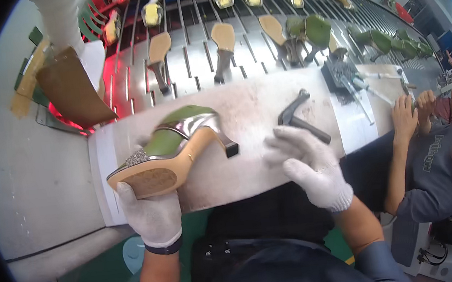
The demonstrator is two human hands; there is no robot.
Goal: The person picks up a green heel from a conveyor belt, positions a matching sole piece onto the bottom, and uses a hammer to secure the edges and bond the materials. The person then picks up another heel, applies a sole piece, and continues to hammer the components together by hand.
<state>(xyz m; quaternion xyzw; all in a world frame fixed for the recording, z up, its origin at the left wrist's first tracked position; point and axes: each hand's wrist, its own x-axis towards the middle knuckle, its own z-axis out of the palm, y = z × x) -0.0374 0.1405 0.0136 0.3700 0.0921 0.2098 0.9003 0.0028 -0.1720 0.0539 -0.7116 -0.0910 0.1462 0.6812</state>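
Observation:
My gloved left hand (154, 214) grips a green high-heeled shoe (174, 146) by the front of its sole. The shoe lies on its side in the air, its tan sole turned toward me and its dark-tipped heel pointing right. Silver trim and a glittering ornament show on the upper. My gloved right hand (311, 168) hovers over the bench with its fingers apart and slightly blurred, holding nothing. Just beyond its fingertips a black-handled hammer (303, 119) rests on the pale work surface (250, 105).
Behind the bench runs a slatted metal conveyor (190, 62) with several soles, heels and green shoes. A dark block holding brushes (340, 74) stands right of the hammer. A brown panel (74, 88) hangs at the left. At the right sits a co-worker (433, 169), hands over the bench.

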